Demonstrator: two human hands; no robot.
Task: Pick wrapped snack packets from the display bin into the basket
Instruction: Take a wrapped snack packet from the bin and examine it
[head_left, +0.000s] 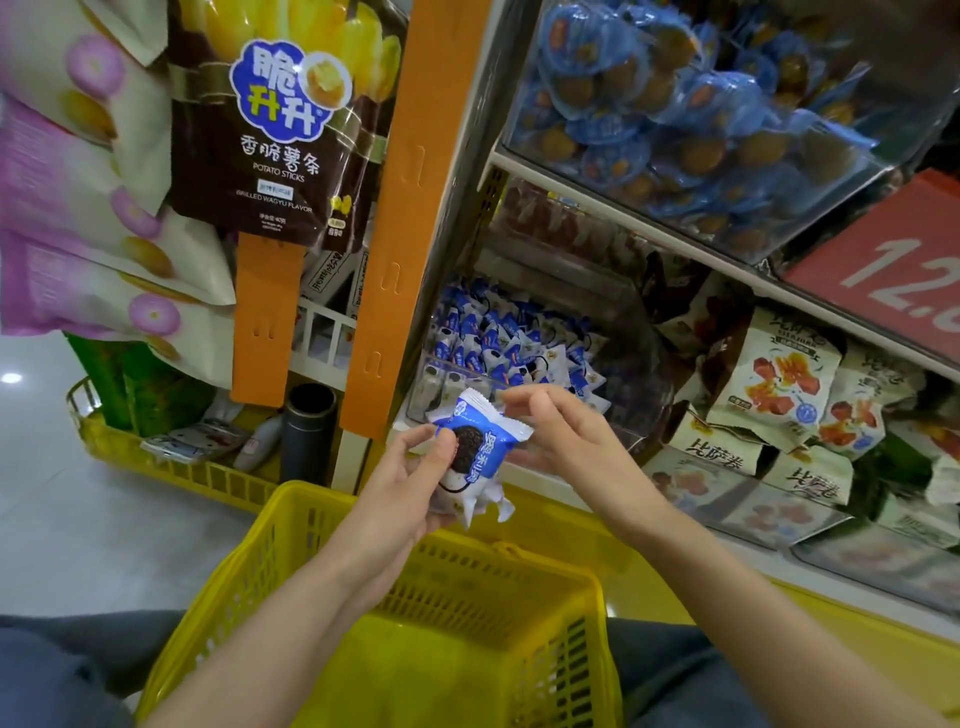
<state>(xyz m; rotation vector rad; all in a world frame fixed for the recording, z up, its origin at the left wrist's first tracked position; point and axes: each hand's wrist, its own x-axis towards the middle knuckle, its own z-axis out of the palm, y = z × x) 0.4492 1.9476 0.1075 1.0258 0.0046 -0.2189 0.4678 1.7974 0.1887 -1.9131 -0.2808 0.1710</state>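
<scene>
**1 snack packet (483, 441) held over the basket (234, 582)**

Left grip (410, 478) is clamped on the blue-and-white packet, thumb pressed beside the printed cookie, with more white wrappers (485, 506) bunched beneath it. The packet sits at 1 o'clock of that grip and at 9 o'clock of the right grip (566, 441), whose finger and thumb frame its end; whether they pinch it, I cannot tell. The display bin (447, 387) lies at 12 o'clock.

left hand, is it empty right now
No, the left hand grips blue-and-white snack packets above the yellow basket.
</scene>
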